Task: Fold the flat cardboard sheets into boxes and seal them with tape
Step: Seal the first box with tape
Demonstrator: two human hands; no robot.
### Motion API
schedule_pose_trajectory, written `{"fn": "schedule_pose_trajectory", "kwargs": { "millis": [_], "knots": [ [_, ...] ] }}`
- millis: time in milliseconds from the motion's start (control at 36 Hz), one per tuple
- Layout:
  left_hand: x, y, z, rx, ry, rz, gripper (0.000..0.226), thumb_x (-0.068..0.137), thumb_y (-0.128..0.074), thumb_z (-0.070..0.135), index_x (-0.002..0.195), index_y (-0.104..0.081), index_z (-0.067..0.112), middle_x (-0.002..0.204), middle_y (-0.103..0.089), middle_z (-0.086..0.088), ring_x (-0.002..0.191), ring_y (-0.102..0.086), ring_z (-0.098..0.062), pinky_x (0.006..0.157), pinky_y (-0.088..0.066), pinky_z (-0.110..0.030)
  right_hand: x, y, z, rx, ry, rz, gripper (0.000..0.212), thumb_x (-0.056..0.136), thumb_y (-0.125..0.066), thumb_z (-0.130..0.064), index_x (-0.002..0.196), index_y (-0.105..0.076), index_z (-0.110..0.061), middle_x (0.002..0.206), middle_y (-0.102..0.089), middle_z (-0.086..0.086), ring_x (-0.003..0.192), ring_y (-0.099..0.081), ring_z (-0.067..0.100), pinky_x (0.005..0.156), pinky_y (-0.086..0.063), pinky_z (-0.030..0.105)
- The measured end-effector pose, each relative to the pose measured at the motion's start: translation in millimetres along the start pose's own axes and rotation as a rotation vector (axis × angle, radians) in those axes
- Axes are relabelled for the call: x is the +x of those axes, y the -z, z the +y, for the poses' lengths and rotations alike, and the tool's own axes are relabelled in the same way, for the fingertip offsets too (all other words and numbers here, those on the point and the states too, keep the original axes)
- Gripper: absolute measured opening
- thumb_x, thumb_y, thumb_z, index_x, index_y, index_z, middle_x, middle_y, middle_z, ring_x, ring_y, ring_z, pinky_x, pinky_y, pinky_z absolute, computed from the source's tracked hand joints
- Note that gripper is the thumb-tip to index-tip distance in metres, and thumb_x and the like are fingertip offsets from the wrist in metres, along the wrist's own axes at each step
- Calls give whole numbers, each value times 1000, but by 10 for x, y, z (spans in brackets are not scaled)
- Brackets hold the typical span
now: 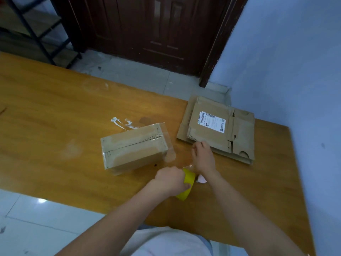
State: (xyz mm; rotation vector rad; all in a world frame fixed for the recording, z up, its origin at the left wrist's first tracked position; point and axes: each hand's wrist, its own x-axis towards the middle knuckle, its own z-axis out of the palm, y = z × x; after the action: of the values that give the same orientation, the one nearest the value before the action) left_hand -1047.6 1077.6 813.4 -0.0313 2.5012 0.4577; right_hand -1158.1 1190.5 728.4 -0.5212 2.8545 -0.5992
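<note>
A folded cardboard box (132,148) lies on the wooden table (55,126), its top seam covered with clear tape that runs off its right end. My left hand (170,181) grips a yellow tape roll (187,183) just right of the box's near corner. My right hand (203,157) is beyond the roll, fingers curled on the clear tape strip (181,159) stretched between box and roll. A stack of flat cardboard sheets (219,128) with a white shipping label lies on the right, right behind my right hand.
White smears (121,122) mark the table behind the box. A small pink object (202,180) lies under my right wrist. The table's right edge is close to a blue wall (295,71). A dark wooden door (147,30) and a metal shelf (33,28) stand beyond.
</note>
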Motion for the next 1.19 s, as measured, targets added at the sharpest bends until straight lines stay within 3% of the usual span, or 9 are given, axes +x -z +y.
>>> {"fn": "schedule_pose_trajectory", "kwargs": {
  "millis": [111, 167, 222, 306, 500, 722, 972, 1139, 1194],
  "knots": [
    [-42, 360, -310, -160, -167, 388, 42, 97, -44, 34, 60, -39, 16, 56, -38, 1, 61, -45, -24, 53, -36, -32, 5, 141, -210, 151, 15, 60, 12, 92, -48, -10, 97, -58, -7, 102, -55, 6, 87, -53, 25, 67, -42, 34],
    [75, 437, -565, -285, -162, 602, 29, 97, -46, 28, 70, -46, 16, 67, -46, 0, 74, -51, -26, 64, -40, -36, -20, 179, -330, 171, 48, 73, 12, 91, -49, -12, 97, -58, -7, 101, -56, 6, 88, -53, 23, 69, -43, 36],
    [219, 486, -814, -217, -109, 681, 18, 97, -45, 25, 99, -58, 12, 98, -56, -6, 102, -49, -27, 82, -37, -36, -76, 199, -450, 186, 117, 83, 12, 90, -50, -12, 96, -59, -7, 99, -57, 6, 88, -54, 22, 72, -45, 38],
    [409, 434, -1119, -58, 3, 592, 38, 98, -42, 30, 132, -48, 17, 138, -43, -3, 131, -29, -24, 105, -25, -38, -203, 200, -612, 221, 246, 103, 10, 86, -52, -11, 88, -62, -9, 91, -58, 3, 86, -53, 18, 71, -44, 33],
    [484, 205, -1272, -22, -21, 573, 77, 81, -2, 54, 138, -41, 20, 142, -40, -4, 129, -35, -26, 104, -24, -38, -360, 51, -807, -25, 467, 102, 24, 81, -41, -26, 75, -64, -18, 77, -62, -5, 75, -53, 18, 62, -41, 30],
    [497, 195, -1277, -12, -20, 576, 76, 81, -1, 53, 138, -40, 21, 141, -39, -2, 128, -35, -24, 104, -24, -38, -399, -59, -880, -169, 381, 47, 15, 78, -55, -14, 77, -69, -16, 79, -67, 0, 79, -60, 23, 65, -40, 30],
    [495, 191, -1288, -10, -35, 600, 68, 87, -7, 51, 136, -42, 19, 138, -42, -3, 126, -37, -25, 103, -25, -39, -378, -56, -940, -223, 365, -55, 20, 88, -48, -11, 96, -67, -10, 98, -66, 8, 99, -56, 30, 78, -40, 38],
    [490, 190, -1281, -6, -28, 612, 51, 96, -22, 45, 137, -40, 21, 141, -39, -2, 129, -35, -23, 106, -23, -39, -417, -53, -943, -419, 271, -407, 27, 94, -44, -20, 117, -55, -11, 122, -56, 10, 118, -43, 27, 94, -34, 39],
    [493, 196, -1288, -6, -41, 606, 44, 99, -31, 39, 139, -37, 22, 143, -37, -1, 131, -32, -21, 107, -21, -38, -451, -56, -944, -369, 220, -409, 26, 94, -44, -21, 115, -55, -10, 121, -56, 11, 117, -44, 28, 93, -34, 40]
  ]
}}
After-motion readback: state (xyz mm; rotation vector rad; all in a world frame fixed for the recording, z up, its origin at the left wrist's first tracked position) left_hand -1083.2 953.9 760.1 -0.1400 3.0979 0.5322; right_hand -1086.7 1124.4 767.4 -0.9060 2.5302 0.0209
